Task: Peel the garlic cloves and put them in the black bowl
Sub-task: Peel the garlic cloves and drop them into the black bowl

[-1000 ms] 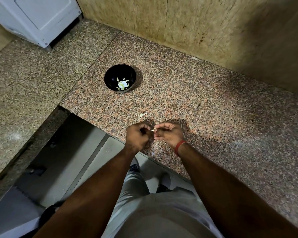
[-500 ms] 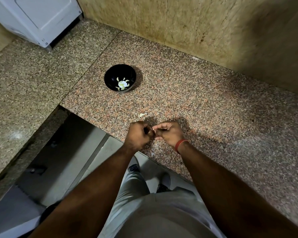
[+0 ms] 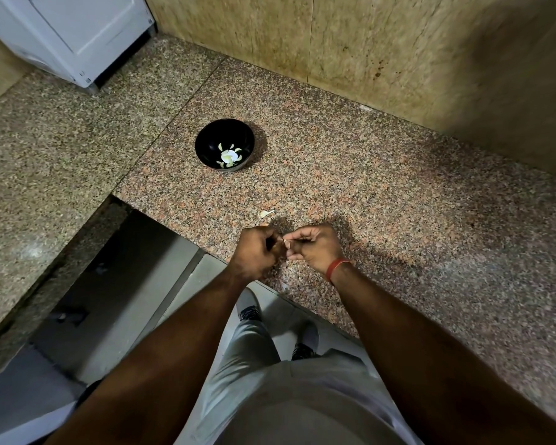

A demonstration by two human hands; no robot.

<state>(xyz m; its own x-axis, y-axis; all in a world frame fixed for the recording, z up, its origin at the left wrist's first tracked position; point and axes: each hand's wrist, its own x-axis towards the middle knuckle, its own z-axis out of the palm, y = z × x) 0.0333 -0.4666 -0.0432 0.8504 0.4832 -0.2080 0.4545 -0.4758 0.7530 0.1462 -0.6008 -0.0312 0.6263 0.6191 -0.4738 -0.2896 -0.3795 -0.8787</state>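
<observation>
I am pinching a half-peeled garlic clove [image 3: 285, 241] between my left hand [image 3: 256, 252] and right hand [image 3: 315, 248], well short of the black bowl [image 3: 224, 145] already holding several peeled cloves [image 3: 229, 156]; one clove [image 3: 265, 213] is lying between bowl and hands.

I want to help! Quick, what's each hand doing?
Left hand: fingers curled, pinching the garlic clove.
Right hand: fingers curled, pinching the same clove from the other side.

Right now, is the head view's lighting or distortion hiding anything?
Head view: dim and uneven, hand shadows across the counter; wide-angle bends the edges; black bowl reads clearly; the garlic clove pinched between left hand and right hand is barely visible.
</observation>
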